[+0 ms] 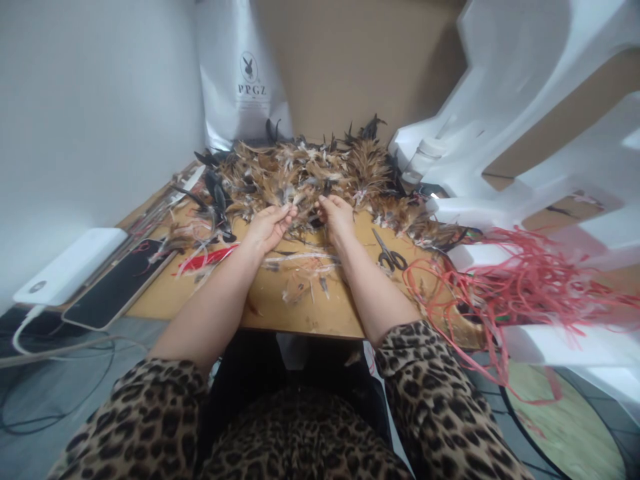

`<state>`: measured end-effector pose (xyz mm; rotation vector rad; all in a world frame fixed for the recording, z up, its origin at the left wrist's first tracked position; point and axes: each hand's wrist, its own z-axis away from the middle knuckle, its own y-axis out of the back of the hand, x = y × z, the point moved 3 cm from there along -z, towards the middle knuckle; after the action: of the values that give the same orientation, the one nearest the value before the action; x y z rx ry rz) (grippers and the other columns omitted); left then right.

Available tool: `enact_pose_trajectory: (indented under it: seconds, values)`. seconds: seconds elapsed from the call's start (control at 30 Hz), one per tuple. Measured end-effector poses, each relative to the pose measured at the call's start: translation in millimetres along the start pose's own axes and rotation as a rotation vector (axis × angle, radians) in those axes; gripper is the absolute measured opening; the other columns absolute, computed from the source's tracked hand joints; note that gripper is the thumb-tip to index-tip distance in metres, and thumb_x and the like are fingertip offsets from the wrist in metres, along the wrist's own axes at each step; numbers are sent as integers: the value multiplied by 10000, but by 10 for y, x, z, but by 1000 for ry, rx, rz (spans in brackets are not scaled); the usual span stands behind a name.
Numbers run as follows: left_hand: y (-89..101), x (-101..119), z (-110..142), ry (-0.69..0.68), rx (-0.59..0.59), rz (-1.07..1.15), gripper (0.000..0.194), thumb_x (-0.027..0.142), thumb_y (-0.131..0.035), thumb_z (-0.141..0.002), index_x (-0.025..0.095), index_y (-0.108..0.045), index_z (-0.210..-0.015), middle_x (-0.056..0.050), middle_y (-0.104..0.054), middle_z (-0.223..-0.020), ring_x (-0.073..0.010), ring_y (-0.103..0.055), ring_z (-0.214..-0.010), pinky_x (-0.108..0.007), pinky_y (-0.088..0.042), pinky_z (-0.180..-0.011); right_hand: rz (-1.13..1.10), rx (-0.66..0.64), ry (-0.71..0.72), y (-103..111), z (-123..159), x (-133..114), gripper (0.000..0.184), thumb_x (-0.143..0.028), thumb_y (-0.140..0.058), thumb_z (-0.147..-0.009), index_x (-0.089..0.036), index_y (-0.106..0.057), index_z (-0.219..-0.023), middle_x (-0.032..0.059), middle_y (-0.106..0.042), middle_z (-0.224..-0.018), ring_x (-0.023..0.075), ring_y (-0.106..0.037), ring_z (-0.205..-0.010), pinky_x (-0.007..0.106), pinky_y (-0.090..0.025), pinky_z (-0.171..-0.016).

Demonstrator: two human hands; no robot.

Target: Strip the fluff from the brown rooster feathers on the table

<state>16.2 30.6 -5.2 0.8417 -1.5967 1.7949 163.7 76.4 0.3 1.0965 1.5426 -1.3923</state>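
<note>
- The left hand (273, 225) is at the near edge of the feathers (300, 167), its thumb and fingertips together; whether a feather is pinched between them, I cannot tell.
- The right hand (337, 217) is just beside it with a gap between the two, its fingers curled inward among the feathers; I cannot tell whether they grip anything.
- The feathers lie heaped across the far part of the worktop (310, 320), mostly brown and tan, with dark ones at the left and along the back; a row of them trails off to the right.
- Loose feather scraps (305, 283) lie between the forearms, nearer the person.
- The scissors (389, 253) lie to the right of the right forearm, dark handles toward the person, blades pointing away.
- A tangle of pinkish-red ribbons (525, 280) spreads over the right end and hangs down past the edge, above a round, pale green surface (565, 420).
- A red strip (207, 259) lies by the left forearm.
- At the left edge are a phone (117, 287), its screen dark, and a white power bank (73, 263) with a cable (23, 333) plugged in.
- Behind the feathers stands a silvery bag (245, 80) marked "PPGZ" under a rabbit-head logo.
- Leopard-print sleeves (150, 413) end near the elbows.
</note>
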Motion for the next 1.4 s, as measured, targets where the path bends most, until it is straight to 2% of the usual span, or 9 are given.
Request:
enact_pose_trajectory:
  seconds: [0.1, 0.17, 0.3, 0.63, 0.9, 1.03, 1.17, 1.27, 1.4]
  values:
    - [-12, -7, 8, -42, -29, -36, 40, 50, -625, -722, 59, -662, -709, -70, -678, -698, -60, -627, -612, -113, -488, -578, 30, -195, -81, -102, 50, 43, 325, -399, -710, -580, -169, -479, -577, -34, -579, -561, 39, -421, -428, 169, -282, -397]
    - [-16, -27, 10, -50, -60, -67, 38, 68, -649, -704, 55, -669, -734, -70, -681, -698, -63, -627, -605, -122, -491, -581, 39, -259, -122, -158, 82, 77, 352, -426, -725, -561, -169, -485, -576, -51, -529, -497, 41, -411, -409, 171, -277, -395]
    - [-6, -62, 7, -43, -102, -110, 85, 101, -670, -694, 52, -671, -763, -79, -688, -730, -72, -632, -609, -131, -493, -569, 10, -253, -97, -186, 101, 91, 371, -424, -735, -548, -176, -459, -565, -76, -462, -431, 38, -367, -381, 176, -250, -394]
    - [29, -82, 13, 79, -45, -138, 59, 95, -665, -701, 53, -634, -729, -88, -684, -712, -76, -627, -559, -127, -470, -491, 149, -238, 27, -164, 113, 8, 338, -407, -711, -571, -172, -469, -547, -84, -418, -413, 39, -323, -401, 193, -241, -424]
    - [0, -100, 41, 54, -77, -300, 94, 126, -686, -680, 58, -625, -659, -70, -656, -619, -68, -590, -500, -141, -457, -479, 217, -257, 59, -185, 134, -3, 308, -392, -704, -570, -163, -499, -547, -72, -438, -455, 46, -335, -436, 204, -278, -465]
    - [43, -50, 19, 36, -53, -294, 102, 135, -693, -676, 55, -630, -682, -68, -650, -610, -66, -580, -492, -145, -456, -480, 248, -241, 106, -158, 103, -22, 313, -412, -655, -629, -168, -479, -544, -66, -424, -466, 54, -331, -449, 209, -286, -479]
    - [130, 76, -29, -10, -20, -127, 44, 103, -647, -719, 63, -639, -737, -91, -687, -765, -59, -608, -582, -122, -469, -514, 460, -276, 258, -97, 69, -91, 308, -405, -612, -681, -161, -480, -548, -45, -449, -527, 69, -366, -514, 216, -310, -532]
    - [168, 139, -47, -13, -46, -58, 33, 89, -621, -738, 74, -643, -757, -101, -694, -863, -59, -619, -630, -109, -472, -518, 741, -404, 390, -93, 93, -134, 261, -360, -587, -713, -149, -523, -573, -32, -463, -554, 83, -388, -557, 221, -307, -567]
    - [160, 149, -34, -12, -94, -53, 64, 84, -634, -721, 89, -603, -665, -101, -695, -867, -74, -623, -630, -121, -467, -495, 1068, -572, 530, -139, 177, -138, 197, -288, -556, -742, -150, -559, -602, -8, -514, -612, 99, -426, -606, 225, -290, -595]
